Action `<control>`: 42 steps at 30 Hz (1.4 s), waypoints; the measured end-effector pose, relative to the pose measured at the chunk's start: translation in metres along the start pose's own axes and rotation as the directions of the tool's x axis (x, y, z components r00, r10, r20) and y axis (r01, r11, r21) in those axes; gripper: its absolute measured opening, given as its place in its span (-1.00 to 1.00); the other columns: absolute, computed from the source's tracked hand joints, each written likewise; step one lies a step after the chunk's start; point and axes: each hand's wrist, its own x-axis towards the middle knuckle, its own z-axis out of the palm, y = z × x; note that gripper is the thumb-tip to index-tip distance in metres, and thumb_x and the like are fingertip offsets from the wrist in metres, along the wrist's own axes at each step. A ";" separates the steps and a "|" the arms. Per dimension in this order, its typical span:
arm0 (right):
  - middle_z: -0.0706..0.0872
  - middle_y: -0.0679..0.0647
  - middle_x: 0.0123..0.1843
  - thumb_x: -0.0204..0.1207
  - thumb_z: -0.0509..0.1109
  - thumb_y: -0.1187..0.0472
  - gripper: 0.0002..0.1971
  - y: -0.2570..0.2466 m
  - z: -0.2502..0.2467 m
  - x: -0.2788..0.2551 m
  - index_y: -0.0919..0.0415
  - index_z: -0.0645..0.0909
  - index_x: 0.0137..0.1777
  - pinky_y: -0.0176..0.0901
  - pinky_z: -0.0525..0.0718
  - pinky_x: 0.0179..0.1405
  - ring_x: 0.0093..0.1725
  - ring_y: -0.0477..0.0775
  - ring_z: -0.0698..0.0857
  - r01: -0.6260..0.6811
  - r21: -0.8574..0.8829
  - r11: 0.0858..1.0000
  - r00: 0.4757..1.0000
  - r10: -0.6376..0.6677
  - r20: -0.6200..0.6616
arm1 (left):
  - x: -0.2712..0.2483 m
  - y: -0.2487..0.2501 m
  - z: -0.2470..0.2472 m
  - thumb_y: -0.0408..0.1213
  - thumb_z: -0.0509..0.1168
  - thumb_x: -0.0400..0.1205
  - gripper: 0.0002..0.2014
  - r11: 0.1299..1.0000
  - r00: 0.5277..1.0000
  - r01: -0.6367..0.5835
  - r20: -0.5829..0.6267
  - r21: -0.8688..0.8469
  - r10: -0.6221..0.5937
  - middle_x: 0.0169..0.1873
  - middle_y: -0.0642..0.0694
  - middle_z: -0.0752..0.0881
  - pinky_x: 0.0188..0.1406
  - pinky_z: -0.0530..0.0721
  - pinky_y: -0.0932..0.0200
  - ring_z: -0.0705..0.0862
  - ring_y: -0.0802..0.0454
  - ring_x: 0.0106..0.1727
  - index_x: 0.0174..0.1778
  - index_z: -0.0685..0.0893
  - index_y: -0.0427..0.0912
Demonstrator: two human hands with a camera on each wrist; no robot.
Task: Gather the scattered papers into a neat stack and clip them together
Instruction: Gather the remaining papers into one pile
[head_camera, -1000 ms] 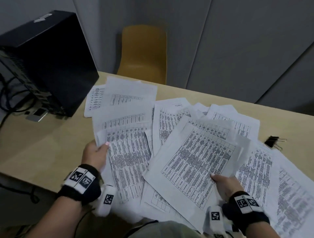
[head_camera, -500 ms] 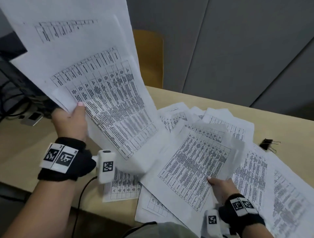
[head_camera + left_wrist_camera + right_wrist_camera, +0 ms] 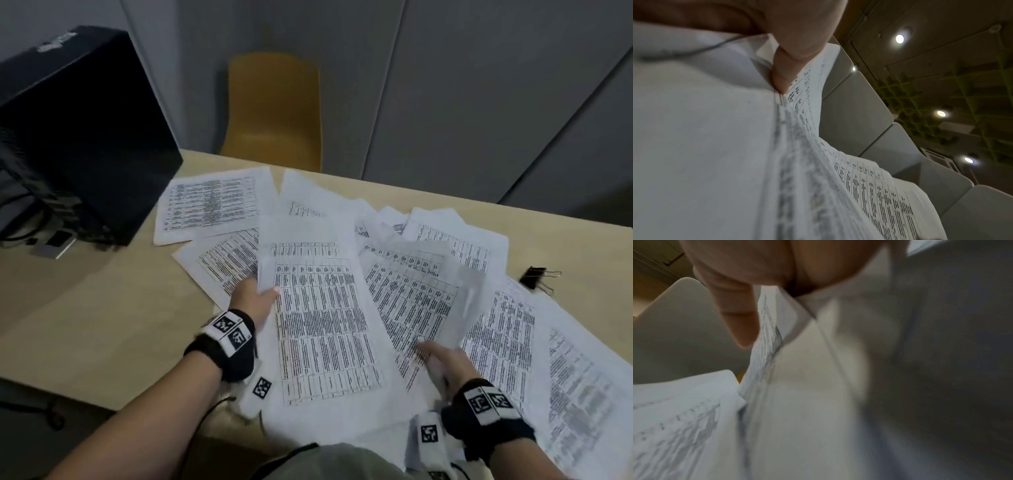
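At the near edge of the surface (image 3: 102, 308) my left hand (image 3: 251, 301) pinches a sheaf of papers (image 3: 325, 308) by its left side, thumb on top — my right hand (image 3: 445, 359) grips another bundle (image 3: 411, 291) beside it. More sheets (image 3: 212, 205) lie fanned out beyond, and a black binder clip (image 3: 534, 277) sits past them to the right.

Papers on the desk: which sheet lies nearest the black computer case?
The far-left sheet, lying crosswise beside the case; no hand touches it.
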 end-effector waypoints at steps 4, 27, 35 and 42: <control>0.62 0.13 -0.19 0.25 0.56 0.01 -0.44 -0.005 0.009 -0.003 0.25 0.42 0.12 -0.06 0.65 -0.22 -0.27 0.09 0.60 0.045 -0.034 0.998 0.995 -0.042 0.095 | 0.006 0.000 0.016 -0.27 0.28 0.62 -0.70 0.994 0.995 -0.054 0.086 0.097 0.046 0.05 -0.15 0.70 -0.03 0.61 0.14 0.64 -0.09 -0.01 0.23 0.60 -0.32; 0.80 0.30 -0.33 0.36 0.48 0.30 -0.68 -0.004 -0.005 0.029 0.46 0.60 0.06 0.06 0.73 -0.26 -0.38 0.32 0.77 -0.005 0.214 0.977 0.999 -0.002 0.032 | 0.173 -0.021 -0.068 0.13 0.04 0.66 -0.32 0.664 0.995 -0.069 0.095 0.745 -0.004 0.68 -0.11 -0.09 0.56 0.01 -0.41 -0.12 -0.28 0.66 0.65 -0.07 0.01; 0.78 0.35 -0.32 0.24 0.52 0.31 -0.57 -0.006 -0.002 0.026 0.53 0.58 0.08 0.11 0.71 -0.19 -0.22 0.37 0.72 -0.001 0.218 0.976 1.000 -0.005 0.029 | 0.141 -0.048 -0.062 0.23 -0.09 0.65 -0.26 0.473 0.954 -0.297 0.275 0.829 0.117 0.65 -0.20 -0.07 0.60 0.13 -0.13 -0.07 -0.15 0.66 0.65 -0.07 -0.14; 0.78 0.28 -0.41 0.37 0.47 0.35 -0.68 -0.003 -0.001 0.019 0.45 0.58 0.10 0.09 0.75 -0.33 -0.47 0.29 0.75 -0.004 0.256 0.967 1.000 -0.002 0.024 | 0.089 -0.085 -0.094 0.57 -0.40 0.31 0.04 0.493 0.843 -0.536 0.466 0.685 0.270 0.63 -0.03 0.18 0.58 0.06 -0.08 -0.01 -0.14 0.67 0.54 0.37 0.03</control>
